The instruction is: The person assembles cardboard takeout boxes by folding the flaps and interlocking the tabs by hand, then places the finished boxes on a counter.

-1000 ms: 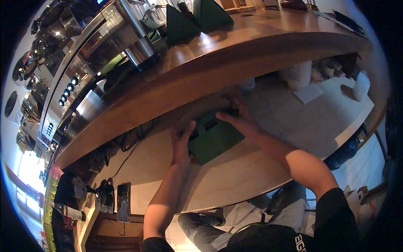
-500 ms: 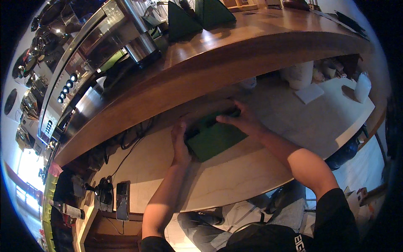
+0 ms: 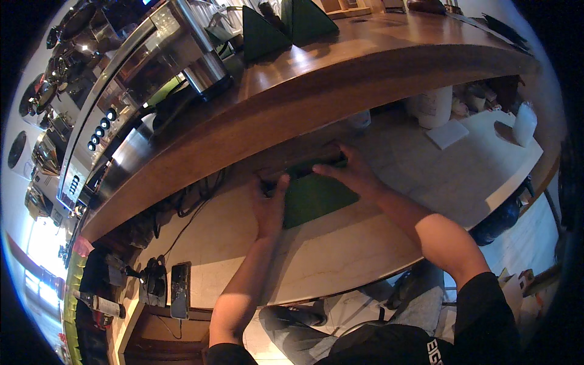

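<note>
Curled around both ends of a green box (image 3: 319,199), the hands have it between them: the left hand (image 3: 269,205) at its 9 o'clock end, thumb laid over the upper edge, and the right hand (image 3: 358,173) at 2 o'clock, thumb likewise on that edge, fingers bent beyond it and partly hidden. The box is over the middle of a pale worktop (image 3: 365,243), just below a curved wooden ledge (image 3: 292,97). From the box, a white slab (image 3: 447,134) lies at 2 o'clock, near a white container (image 3: 434,109); a small white bottle (image 3: 524,125) is farther out that way. At 8 o'clock lies a phone (image 3: 180,291). Up on the ledge, two green triangular pieces (image 3: 261,35) stand toward 12 o'clock, a silver machine (image 3: 131,79) toward 10.
</note>
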Demonstrator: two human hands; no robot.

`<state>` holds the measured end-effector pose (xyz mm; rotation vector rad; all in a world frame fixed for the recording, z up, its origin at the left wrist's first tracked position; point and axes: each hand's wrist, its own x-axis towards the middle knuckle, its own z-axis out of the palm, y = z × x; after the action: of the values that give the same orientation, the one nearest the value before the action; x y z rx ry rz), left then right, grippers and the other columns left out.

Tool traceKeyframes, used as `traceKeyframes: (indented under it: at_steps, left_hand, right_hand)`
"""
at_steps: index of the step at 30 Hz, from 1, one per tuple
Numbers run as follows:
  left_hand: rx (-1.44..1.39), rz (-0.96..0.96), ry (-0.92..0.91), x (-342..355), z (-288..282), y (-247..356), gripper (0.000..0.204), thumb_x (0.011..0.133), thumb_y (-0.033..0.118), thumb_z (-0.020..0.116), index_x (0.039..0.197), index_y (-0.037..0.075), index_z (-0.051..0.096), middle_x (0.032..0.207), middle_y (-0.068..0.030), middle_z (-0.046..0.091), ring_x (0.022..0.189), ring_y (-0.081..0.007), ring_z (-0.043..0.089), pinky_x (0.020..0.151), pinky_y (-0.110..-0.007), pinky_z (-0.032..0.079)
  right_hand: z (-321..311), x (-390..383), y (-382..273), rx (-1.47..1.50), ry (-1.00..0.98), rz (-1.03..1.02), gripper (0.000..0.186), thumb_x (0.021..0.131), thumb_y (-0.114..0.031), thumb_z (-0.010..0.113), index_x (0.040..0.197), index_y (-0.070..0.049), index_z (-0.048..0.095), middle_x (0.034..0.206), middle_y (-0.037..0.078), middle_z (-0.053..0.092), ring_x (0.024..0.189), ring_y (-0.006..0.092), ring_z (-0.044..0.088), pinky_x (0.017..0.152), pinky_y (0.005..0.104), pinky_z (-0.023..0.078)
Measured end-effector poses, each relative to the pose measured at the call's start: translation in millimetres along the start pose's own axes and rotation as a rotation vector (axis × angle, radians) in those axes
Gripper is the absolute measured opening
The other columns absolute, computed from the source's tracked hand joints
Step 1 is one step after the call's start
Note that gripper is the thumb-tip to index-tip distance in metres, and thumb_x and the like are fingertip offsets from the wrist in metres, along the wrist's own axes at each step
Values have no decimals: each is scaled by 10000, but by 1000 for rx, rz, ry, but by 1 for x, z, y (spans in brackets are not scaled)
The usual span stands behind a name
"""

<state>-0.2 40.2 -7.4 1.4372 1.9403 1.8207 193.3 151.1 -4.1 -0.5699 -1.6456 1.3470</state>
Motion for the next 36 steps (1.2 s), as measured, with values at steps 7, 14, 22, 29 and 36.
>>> traceKeyframes:
  at_steps: [7, 14, 22, 29, 36]
  left_hand:
    - [-134, 35, -120, -1, -3, -4, 393, 872, 172, 823, 1185, 38, 627, 1129, -92, 668, 1087, -203, 617, 1008, -342, 460]
    - [-293, 27, -232, 15, -14, -21, 284, 860, 43, 717, 1138, 49, 658, 1213, -97, 662, 1225, -227, 580, 1100, -355, 408]
    - [-389, 39, -367, 26, -22, -35, 388, 736, -65, 517, 1082, 46, 654, 1238, -115, 657, 1273, -247, 553, 1143, -347, 358]
    - [-600, 11, -349, 19, -16, -29, 296, 755, 69, 539, 1036, 52, 631, 1199, -108, 648, 1226, -238, 537, 1127, -334, 325]
    - [-598, -17, -370, 17, -13, -29, 242, 816, 124, 570, 1052, 90, 610, 1158, -58, 602, 1190, -204, 513, 1104, -322, 308]
  right_hand:
    - [-5, 1, 4, -57, -106, -160, 549, 771, -299, 908, 1229, -98, 682, 1182, 47, 682, 1153, 185, 611, 1023, 350, 474]
    - [-15, 9, 17, 102, -208, -193, 252, 872, -73, 749, 1121, -76, 708, 1183, 33, 695, 1157, 158, 616, 1021, 331, 489]
    - [-16, 8, 22, 248, -216, -85, 338, 772, 23, 594, 1087, -81, 665, 1197, 46, 636, 1177, 197, 584, 1067, 330, 428]
    - [0, -7, 23, 594, -219, 73, 290, 973, -263, 558, 1242, -162, 595, 1189, 43, 576, 1136, 176, 557, 980, 326, 473]
    - [3, 10, 51, 289, -75, -57, 419, 1087, -490, 437, 1273, -133, 554, 1240, 71, 549, 1235, 196, 491, 1096, 327, 364]
